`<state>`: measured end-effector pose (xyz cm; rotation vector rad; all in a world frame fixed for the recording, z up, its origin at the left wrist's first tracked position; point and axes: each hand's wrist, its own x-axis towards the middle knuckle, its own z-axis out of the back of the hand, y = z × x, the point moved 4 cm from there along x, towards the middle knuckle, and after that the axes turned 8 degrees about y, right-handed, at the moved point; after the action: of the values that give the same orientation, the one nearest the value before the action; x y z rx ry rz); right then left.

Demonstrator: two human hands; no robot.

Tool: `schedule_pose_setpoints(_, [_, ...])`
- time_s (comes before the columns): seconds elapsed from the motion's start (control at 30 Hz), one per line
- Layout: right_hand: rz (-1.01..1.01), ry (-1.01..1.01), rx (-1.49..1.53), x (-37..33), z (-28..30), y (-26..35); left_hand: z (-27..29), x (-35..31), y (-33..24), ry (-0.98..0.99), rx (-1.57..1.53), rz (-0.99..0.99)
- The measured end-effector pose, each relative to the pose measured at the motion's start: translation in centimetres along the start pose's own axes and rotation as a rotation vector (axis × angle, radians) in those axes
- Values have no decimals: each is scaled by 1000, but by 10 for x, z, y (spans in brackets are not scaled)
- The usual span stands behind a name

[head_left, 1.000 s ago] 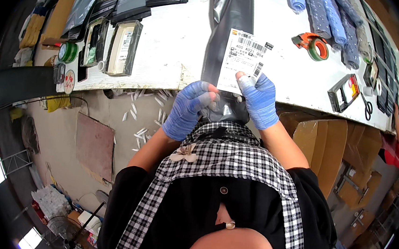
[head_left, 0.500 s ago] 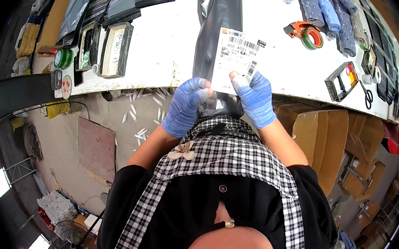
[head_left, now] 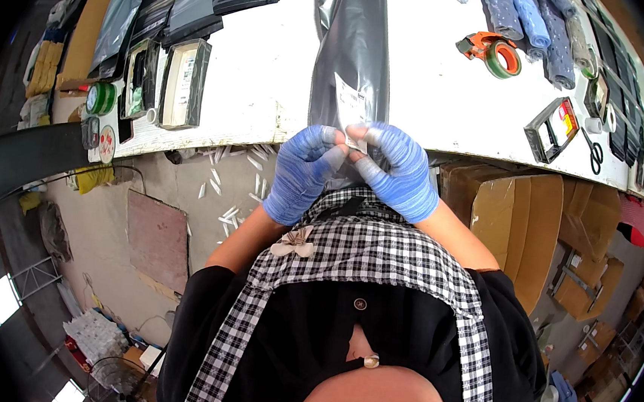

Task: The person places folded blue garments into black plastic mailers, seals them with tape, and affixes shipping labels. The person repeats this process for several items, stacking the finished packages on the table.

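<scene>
A white shipping label (head_left: 350, 105) with printed text stands tilted, seen nearly edge-on, above a long dark grey plastic mailing bag (head_left: 354, 33). The bag runs across the table and hangs toward my apron. My left hand (head_left: 303, 171), in a blue fingerless glove, pinches the label's near corner with thumb and fingertips. Gloved the same way, my right hand (head_left: 400, 171) grips the label right beside it, so the fingertips of both hands nearly meet. What lies under the palms is hidden.
On the white table (head_left: 253, 67), an orange tape dispenser (head_left: 491, 52), rolled blue fabrics (head_left: 529, 24) and scissors (head_left: 594, 153) lie to the right. Stacked dark bags (head_left: 186, 1), open boxes (head_left: 185, 84) and green tape (head_left: 102, 97) sit left. Cardboard boxes (head_left: 505, 223) stand below the right edge.
The label has turned from facing me flat to nearly edge-on. My right hand has moved left and down, bringing its fingertips against those of my left.
</scene>
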<state>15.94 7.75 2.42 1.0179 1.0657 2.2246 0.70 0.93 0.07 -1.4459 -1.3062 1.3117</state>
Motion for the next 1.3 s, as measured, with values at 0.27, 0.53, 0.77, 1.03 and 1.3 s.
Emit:
schedule_pose_setpoints(0.27, [-48,-31,-24,-1,-8,-4,-2,4,-9,-33,200,-105])
schedule_pose_setpoints(0.53, [-236,-23,121,-1,-17,-15,-6,9,-21,-135,708,-455])
schedule_pose_setpoints(0.77, [-1026,-516,1231,-17,18,-105,71,-7,7,-105,281,165])
schedule_pose_setpoints(1.03, [-36,-498,-461,97,103,-97,270,-115,75,-140,1526,930])
schedule_pose_setpoints(1.3, [22,211,-583,101,-14,-96,136,-54,88,-25,633,389])
